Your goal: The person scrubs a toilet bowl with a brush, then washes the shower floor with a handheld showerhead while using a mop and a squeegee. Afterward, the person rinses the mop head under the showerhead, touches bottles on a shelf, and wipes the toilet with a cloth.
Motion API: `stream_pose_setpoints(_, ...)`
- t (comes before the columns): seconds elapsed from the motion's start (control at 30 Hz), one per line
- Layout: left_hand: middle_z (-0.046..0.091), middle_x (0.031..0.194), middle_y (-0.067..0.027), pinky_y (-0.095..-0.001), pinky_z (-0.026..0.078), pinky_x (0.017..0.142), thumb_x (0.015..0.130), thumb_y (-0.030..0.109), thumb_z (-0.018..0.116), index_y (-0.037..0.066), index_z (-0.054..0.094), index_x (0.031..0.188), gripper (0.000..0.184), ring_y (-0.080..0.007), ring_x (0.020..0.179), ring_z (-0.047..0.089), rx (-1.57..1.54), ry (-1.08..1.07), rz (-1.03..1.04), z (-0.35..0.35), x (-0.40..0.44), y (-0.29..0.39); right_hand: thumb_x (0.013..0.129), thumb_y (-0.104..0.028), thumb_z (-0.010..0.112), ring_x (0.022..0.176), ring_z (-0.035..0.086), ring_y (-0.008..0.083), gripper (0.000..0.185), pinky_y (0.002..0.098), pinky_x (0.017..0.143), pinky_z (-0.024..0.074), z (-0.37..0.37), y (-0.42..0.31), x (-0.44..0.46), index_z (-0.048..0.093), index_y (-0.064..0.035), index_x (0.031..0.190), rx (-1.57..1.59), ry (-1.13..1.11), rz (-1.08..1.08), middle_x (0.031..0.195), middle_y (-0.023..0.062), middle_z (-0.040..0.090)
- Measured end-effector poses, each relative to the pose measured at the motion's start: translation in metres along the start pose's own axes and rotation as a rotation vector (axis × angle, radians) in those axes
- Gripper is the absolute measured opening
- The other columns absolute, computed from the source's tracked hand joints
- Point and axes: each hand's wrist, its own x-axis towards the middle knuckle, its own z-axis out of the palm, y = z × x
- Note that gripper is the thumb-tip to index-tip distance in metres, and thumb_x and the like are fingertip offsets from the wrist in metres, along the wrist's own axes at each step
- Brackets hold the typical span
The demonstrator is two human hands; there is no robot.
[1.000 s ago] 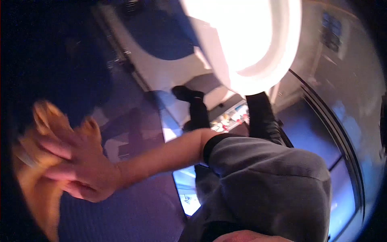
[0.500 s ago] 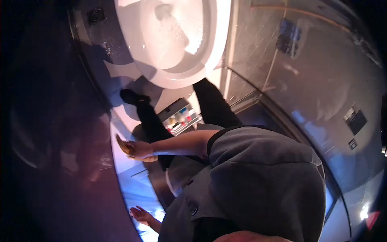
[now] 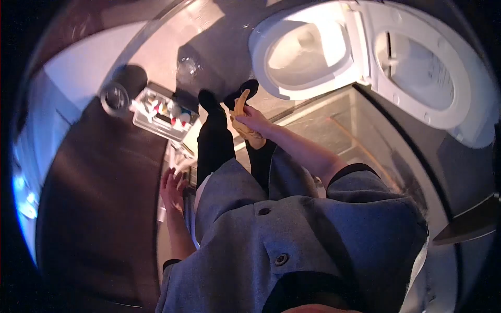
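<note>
My right hand [image 3: 254,121] is closed around a limp, yellowish-tan piece [image 3: 241,103], perhaps a cloth or a rubber glove; I cannot tell which. One end sticks up past the fingers, and more of it hangs below the palm. This hand is over my dark trouser leg, in front of the toilet bowl [image 3: 261,65] but apart from it. My left hand [image 3: 171,189] is raised low at the left of my body, fingers spread, with nothing in it. Below and beyond it is a tray [image 3: 156,128] of small items.
The toilet seat and lid [image 3: 443,107] are raised at the right. Next to the tray stands a round grey container [image 3: 114,98]. A dark brown surface [image 3: 99,203] fills the left side. A glass-like panel [image 3: 334,125] runs along the right.
My view has turned, so the toilet now lies at the upper right and the tray at the left. My right hand still grips the yellowish piece. My left hand stays empty.
</note>
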Motion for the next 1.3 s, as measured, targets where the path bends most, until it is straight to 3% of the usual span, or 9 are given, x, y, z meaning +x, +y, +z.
stream_pose_setpoints(0.4, 0.054, 0.106, -0.0043, -0.0286, 0.049, 0.067, 0.085, 0.015, 0.051, 0.010, 0.048, 0.112, 0.027, -0.0174, 0.092, 0.056, -0.193, 0.014, -0.165, -0.092, -0.012, -0.158, 0.069, -0.034, 0.063, 0.102, 0.051, 0.0280, 0.061, 0.0352, 0.088, 0.0393, 0.061, -0.018, 0.018, 0.042, -0.0075, 0.119, -1.241, -0.062, -0.162, 0.110, 0.0160, 0.052)
stream_pose_setpoints(0.67, 0.054, 0.108, -0.0046, -0.0301, 0.049, 0.070, 0.084, 0.018, 0.053, 0.010, 0.047, 0.113, 0.030, -0.0173, 0.092, 0.056, -0.437, -0.020, -0.174, -0.104, -0.002, -0.185, 0.080, -0.026, 0.053, 0.101, 0.052, 0.0282, 0.036, 0.0345, 0.087, 0.0385, 0.134, -0.025, 0.043, 0.053, -0.0052, 0.109, -0.918, -0.349, 0.030, 0.113, 0.0172, 0.052)
stream_pose_setpoints(0.7, 0.055, 0.105, -0.0048, -0.0314, 0.048, 0.074, 0.084, 0.016, 0.052, 0.010, 0.048, 0.112, 0.029, -0.0181, 0.092, 0.056, -0.450, -0.032, -0.187, -0.100, 0.001, -0.186, 0.083, -0.023, 0.049, 0.101, 0.051, 0.0263, 0.032, 0.0328, 0.088, 0.0369, 0.137, -0.016, 0.042, 0.053, -0.0044, 0.108, -1.302, -0.382, -0.673, 0.109, 0.0167, 0.053)
stream_pose_setpoints(0.73, 0.055, 0.105, -0.0048, -0.0314, 0.048, 0.074, 0.084, 0.016, 0.052, 0.010, 0.048, 0.112, 0.029, -0.0181, 0.092, 0.056, -0.480, 0.002, -0.187, -0.095, 0.003, -0.183, 0.083, -0.023, 0.049, 0.101, 0.051, 0.0263, 0.032, 0.0328, 0.088, 0.0369, 0.152, -0.019, 0.036, 0.053, -0.0044, 0.108, -1.308, -0.429, -0.683, 0.109, 0.0167, 0.053)
stream_pose_setpoints(0.93, 0.019, 0.135, -0.0135, -0.0382, 0.037, 0.091, 0.074, 0.015, 0.059, 0.011, 0.020, 0.132, 0.070, -0.0291, 0.124, 0.021, -0.040, 0.134, 0.398, -0.036, 0.031, -0.149, 0.088, -0.019, 0.043, 0.107, 0.044, 0.0163, 0.036, 0.0290, 0.089, 0.0350, 0.232, -0.063, -0.008, 0.042, 0.0012, 0.117, -0.894, -0.706, 0.098, 0.112, 0.0097, 0.049)
stream_pose_setpoints(1.0, 0.020, 0.134, -0.0163, -0.0413, 0.027, 0.098, 0.077, 0.021, 0.059, 0.007, 0.014, 0.133, 0.073, -0.0315, 0.123, 0.023, 0.017, 0.235, 0.848, -0.014, 0.055, -0.149, 0.089, -0.022, 0.039, 0.100, 0.048, 0.0203, 0.034, 0.0302, 0.088, 0.0359, 0.250, -0.067, -0.023, 0.043, 0.0026, 0.112, -0.860, -0.677, 0.023, 0.103, 0.0138, 0.052)
stream_pose_setpoints(1.1, 0.024, 0.133, -0.0160, -0.0402, 0.028, 0.098, 0.079, 0.024, 0.057, 0.003, 0.020, 0.131, 0.067, -0.0286, 0.120, 0.031, -0.916, -0.228, 0.421, 0.006, 0.060, -0.149, 0.088, -0.019, 0.039, 0.102, 0.048, 0.0169, 0.034, 0.0287, 0.090, 0.0356, 0.261, -0.067, -0.009, 0.042, 0.0038, 0.113, -0.488, -0.744, 0.221, 0.106, 0.0106, 0.051)
stream_pose_setpoints(1.2, 0.035, 0.127, -0.0146, -0.0365, 0.031, 0.096, 0.081, 0.023, 0.055, 0.003, 0.024, 0.130, 0.061, -0.0234, 0.113, 0.040, -0.386, 0.121, 0.571, 0.008, 0.081, -0.183, 0.087, -0.018, 0.040, 0.107, 0.047, 0.0201, 0.036, 0.0322, 0.093, 0.0349, 0.274, -0.072, 0.010, 0.040, 0.0012, 0.117, -0.078, -0.705, 0.365, 0.112, 0.0112, 0.049)
stream_pose_setpoints(1.3, 0.044, 0.091, -0.0057, -0.0265, 0.041, 0.077, 0.083, 0.002, 0.048, 0.003, 0.038, 0.099, 0.019, -0.0120, 0.085, 0.047, -0.804, 0.262, 0.658, -0.010, 0.073, -0.131, 0.088, -0.015, 0.037, 0.101, 0.050, 0.0212, 0.030, 0.0310, 0.090, 0.0386, 0.308, -0.101, 0.020, 0.044, 0.0030, 0.111, -0.314, -0.743, 0.103, 0.107, 0.0117, 0.052)
